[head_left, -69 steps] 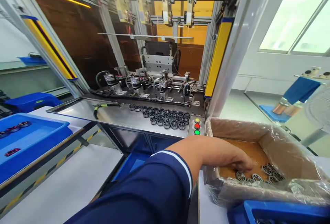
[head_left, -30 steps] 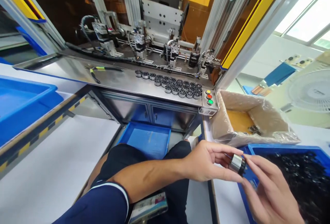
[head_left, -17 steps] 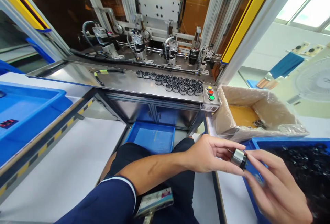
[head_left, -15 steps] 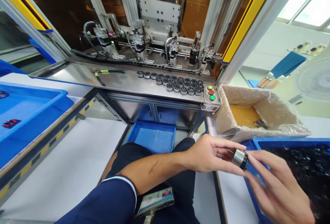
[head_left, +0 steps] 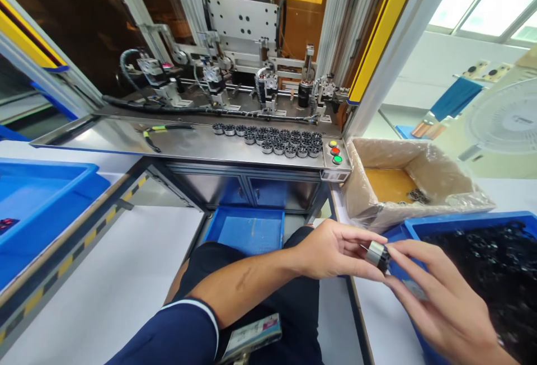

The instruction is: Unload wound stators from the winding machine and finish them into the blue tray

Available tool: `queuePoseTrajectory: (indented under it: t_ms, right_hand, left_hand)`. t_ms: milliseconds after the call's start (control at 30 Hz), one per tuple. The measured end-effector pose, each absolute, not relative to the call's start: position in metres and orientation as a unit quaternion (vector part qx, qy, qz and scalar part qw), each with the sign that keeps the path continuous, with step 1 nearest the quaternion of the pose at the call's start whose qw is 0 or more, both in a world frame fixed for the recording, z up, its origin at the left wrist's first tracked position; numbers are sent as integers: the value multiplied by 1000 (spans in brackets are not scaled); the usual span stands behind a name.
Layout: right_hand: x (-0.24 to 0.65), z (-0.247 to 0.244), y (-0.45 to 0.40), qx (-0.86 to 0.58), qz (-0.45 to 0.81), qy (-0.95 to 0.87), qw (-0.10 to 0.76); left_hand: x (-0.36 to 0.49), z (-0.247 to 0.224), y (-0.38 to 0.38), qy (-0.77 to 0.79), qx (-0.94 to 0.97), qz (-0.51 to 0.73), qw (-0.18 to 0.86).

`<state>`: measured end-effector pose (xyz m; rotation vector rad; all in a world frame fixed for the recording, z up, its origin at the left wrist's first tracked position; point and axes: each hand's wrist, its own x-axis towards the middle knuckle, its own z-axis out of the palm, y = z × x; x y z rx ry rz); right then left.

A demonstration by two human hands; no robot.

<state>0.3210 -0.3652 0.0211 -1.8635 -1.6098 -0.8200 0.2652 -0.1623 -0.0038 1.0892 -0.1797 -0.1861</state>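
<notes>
A small silver and black cylindrical part (head_left: 376, 254) is held between both hands, over the right side table. The fingers of my left hand (head_left: 335, 250) grip its silver end. My right hand (head_left: 440, 292) pinches the black end with thumb and fingertips. Several similar round parts (head_left: 289, 140) stand in rows on the metal ledge of the machine. Right of my hands, a blue bin (head_left: 465, 218) holds a heap of black pieces (head_left: 495, 270).
A plastic-lined carton (head_left: 361, 197) with a few parts stands behind my hands. Colored buttons (head_left: 335, 152) sit at the ledge's right end. Black cutters (head_left: 153, 138) lie on its left. Another blue bin (head_left: 54, 186) is at left; a blue tray (head_left: 247, 230) is below.
The view has shifted slightly, so the hands and part appear a little further left. Both hands still hold the part in much the same way.
</notes>
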Motion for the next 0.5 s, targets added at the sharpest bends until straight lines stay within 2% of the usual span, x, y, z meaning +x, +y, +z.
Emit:
queuePoseTrajectory:
  t_ms: [233, 400, 500]
  right_hand:
    - [323, 12, -363, -686, -269, -596, 319]
    - [319, 11, -354, -677, -308, -582, 329]
    - [346, 14, -367, -723, -284, -539, 327]
  left_hand:
    - [263, -6, -158, -99, 529, -101, 837]
    - [257, -4, -168, -133, 573, -39, 808]
    - [256, -4, -169, -145, 622, -24, 770]
